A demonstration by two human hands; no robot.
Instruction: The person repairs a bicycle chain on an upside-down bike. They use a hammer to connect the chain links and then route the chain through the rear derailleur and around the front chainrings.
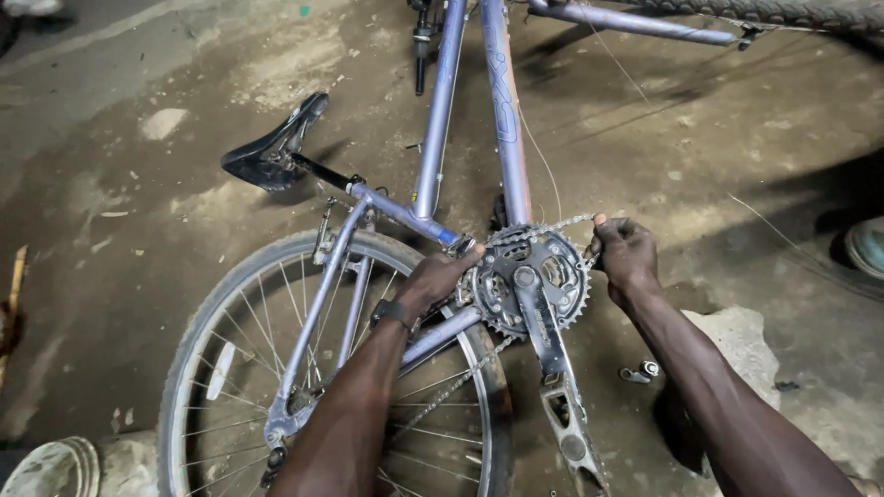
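A bicycle [502, 120] with a pale purple frame is lying on the concrete floor [138, 166], its frame tubes running away from the person toward the far edge of the floor. The chainring [534, 281] with its toothed discs is sitting between the two hands, close in front of the person, and the crank arm [552, 359] is pointing back toward the near edge.

The right hand [626, 258] is pinching the chain [552, 225] just beside the right rim of the chainring, fingers clenched around the links. From there the chain is arching over the top teeth toward the left, so its long axis is running across the person's view, from right hand to left. The left hand [440, 276] is resting against the left side of the chainring where the frame tubes meet; its fingers are curled, but I cannot tell whether they are gripping the chain or only pressing on the frame. A dark watch [394, 313] is sitting on that wrist. Both hands are about equally near; only the right one is plainly holding chain.

The rear wheel [276, 368] is lying at the near left, with the lower run of chain crossing its spokes. The black saddle [272, 147] is pointing left. A small metal part [640, 372] is lying on the floor right of the crank arm. The frame lettering is too distorted to describe beyond a darker purple strip on the tube.
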